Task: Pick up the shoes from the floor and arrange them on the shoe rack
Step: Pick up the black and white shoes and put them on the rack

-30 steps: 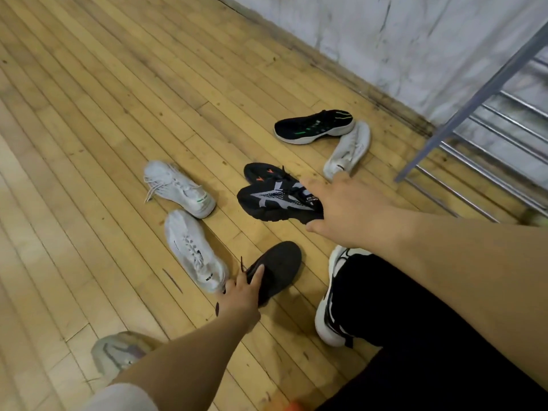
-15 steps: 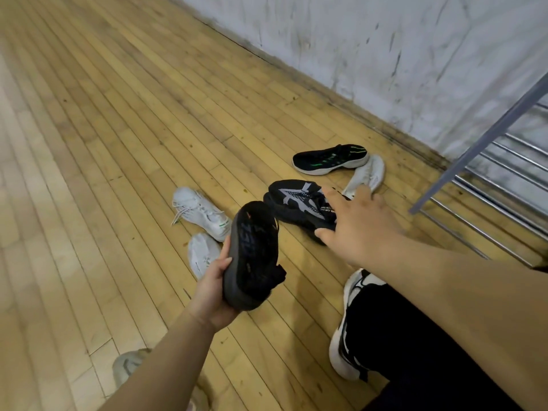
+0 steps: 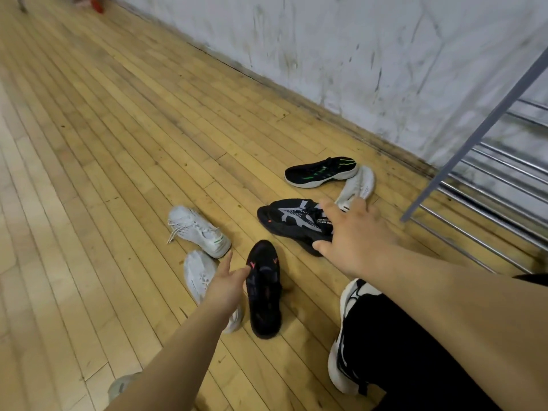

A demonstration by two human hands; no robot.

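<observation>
Wooden floor (image 3: 118, 143) strewn with shoes (image 3: 197, 229); left hand (image 3: 226, 284) spread beside black shoe (image 3: 264, 292), right hand (image 3: 355, 235) grips patterned shoe (image 3: 292, 221).

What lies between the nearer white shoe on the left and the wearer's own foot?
Head view: a black shoe with orange marks on the floor, with the left hand at its left edge.

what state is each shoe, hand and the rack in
black and grey shoe, held by right hand
right hand, grip closed on that shoe
black and pink shoe, touched by left hand
left hand, fingers on that shoe, grip unclear
black and green shoe, upright on floor
white laced shoe, upright on floor
white shoe by left hand, on floor
white shoe near shoe rack, on floor
shoe rack, standing by wall
</observation>
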